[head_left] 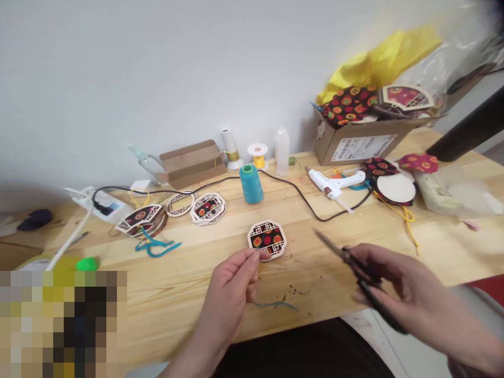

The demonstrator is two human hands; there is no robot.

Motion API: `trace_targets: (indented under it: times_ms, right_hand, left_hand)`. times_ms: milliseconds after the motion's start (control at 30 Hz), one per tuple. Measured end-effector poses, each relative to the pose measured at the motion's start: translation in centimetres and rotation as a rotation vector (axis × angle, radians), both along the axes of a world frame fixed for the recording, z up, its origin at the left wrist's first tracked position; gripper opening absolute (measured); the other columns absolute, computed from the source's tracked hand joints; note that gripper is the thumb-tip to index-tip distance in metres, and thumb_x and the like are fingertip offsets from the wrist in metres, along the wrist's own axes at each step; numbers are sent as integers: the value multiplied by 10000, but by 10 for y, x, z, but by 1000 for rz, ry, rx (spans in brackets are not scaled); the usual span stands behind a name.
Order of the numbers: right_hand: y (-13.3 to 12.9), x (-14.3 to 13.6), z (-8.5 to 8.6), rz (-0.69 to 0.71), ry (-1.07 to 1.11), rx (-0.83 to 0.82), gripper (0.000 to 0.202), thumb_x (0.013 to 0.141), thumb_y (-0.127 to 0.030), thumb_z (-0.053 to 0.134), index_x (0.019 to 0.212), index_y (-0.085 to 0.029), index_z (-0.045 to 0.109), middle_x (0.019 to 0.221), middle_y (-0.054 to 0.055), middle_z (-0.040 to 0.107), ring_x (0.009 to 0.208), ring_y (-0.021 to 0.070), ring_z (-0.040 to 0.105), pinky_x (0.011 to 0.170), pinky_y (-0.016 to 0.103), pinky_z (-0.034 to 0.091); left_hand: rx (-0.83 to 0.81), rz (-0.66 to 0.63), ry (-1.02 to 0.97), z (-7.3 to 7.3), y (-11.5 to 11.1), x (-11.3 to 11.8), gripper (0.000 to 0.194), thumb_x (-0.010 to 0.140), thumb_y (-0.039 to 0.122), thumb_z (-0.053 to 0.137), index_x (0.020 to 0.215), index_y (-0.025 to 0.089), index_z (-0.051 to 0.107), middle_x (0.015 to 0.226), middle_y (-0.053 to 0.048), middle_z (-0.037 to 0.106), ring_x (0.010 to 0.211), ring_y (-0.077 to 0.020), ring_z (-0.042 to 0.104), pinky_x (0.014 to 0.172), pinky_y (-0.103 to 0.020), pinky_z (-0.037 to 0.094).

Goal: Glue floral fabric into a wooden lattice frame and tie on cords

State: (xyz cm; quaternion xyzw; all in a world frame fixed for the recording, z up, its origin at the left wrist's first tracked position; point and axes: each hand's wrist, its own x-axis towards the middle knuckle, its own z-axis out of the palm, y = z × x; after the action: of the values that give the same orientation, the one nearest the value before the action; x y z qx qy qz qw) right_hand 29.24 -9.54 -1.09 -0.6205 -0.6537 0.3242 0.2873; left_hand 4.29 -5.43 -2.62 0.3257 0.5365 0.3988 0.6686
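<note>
My left hand (236, 289) is closed in a pinch on a blue cord (277, 304), whose loose end trails out below the fingers over the table. Its fingertips overlap the lower edge of an octagonal wooden-framed ornament (268, 239) with dark flowered fabric; whether they touch it I cannot tell. To the right, my right hand (401, 289) grips a pair of black-handled scissors (356, 265). The blades look closed and point up and left, apart from the ornament. A cone of teal thread (251, 185) stands just behind the ornament.
Further ornaments (208, 208) and a fan-shaped stack (144, 220) lie to the left. A white glue gun (334, 181) rests at right, its black cable (299, 191) crossing the table. Behind it stands a cardboard box (354, 142) of fabric pieces. Dark scraps (293, 290) lie near the front edge.
</note>
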Motion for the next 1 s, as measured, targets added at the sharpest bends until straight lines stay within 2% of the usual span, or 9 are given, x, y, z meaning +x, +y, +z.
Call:
trace_targets:
  times_ms: [100, 233, 433, 700, 833, 1000]
  right_hand:
    - [3, -26, 8, 217, 32, -121, 200, 727, -319, 665, 856, -209, 560, 832, 24, 649, 699, 162, 583, 564, 244, 461]
    - [8, -39, 7, 290, -35, -209, 301, 681, -411, 723, 807, -210, 538, 767, -16, 593, 663, 140, 510, 561, 242, 400]
    - [16, -35, -1, 278, -84, -307, 346, 729, -498, 671, 701, -196, 506, 680, -32, 537, 625, 124, 444, 531, 240, 330]
    - [23, -43, 0, 304, -131, -285, 361, 728, -508, 659, 661, -193, 499, 645, -42, 520, 587, 112, 420, 511, 238, 296]
    - [28, -48, 2, 306, -91, -247, 343, 716, -493, 680, 662, -192, 525, 649, -46, 523, 584, 105, 418, 513, 230, 297]
    - [28, -50, 3, 316, -7, -263, 281, 694, -445, 723, 692, -199, 586, 668, -55, 539, 600, 99, 427, 522, 218, 307]
  left_hand:
    - [22, -16, 1, -1, -2, -1, 267, 780, 395, 655, 844, 140, 698, 509, 86, 286, 453, -49, 211, 421, -190, 152]
    - [53, -34, 28, -4, -4, -4, 255, 813, 394, 622, 853, 152, 693, 492, 89, 279, 450, -52, 205, 422, -194, 155]
    - [78, -97, 33, -6, -5, -5, 251, 838, 400, 591, 867, 167, 682, 516, 86, 256, 470, -63, 202, 427, -194, 156]
    - [109, -193, 115, -9, -7, -5, 263, 860, 401, 557, 936, 177, 673, 535, 81, 282, 477, -72, 219, 433, -205, 173]
    - [119, -252, 175, -9, -8, -6, 284, 868, 405, 544, 945, 165, 675, 541, 82, 251, 486, -77, 202, 444, -222, 159]
    - [125, -262, 181, -8, -8, -6, 300, 869, 410, 538, 959, 163, 682, 554, 79, 250, 495, -77, 197, 451, -226, 155]
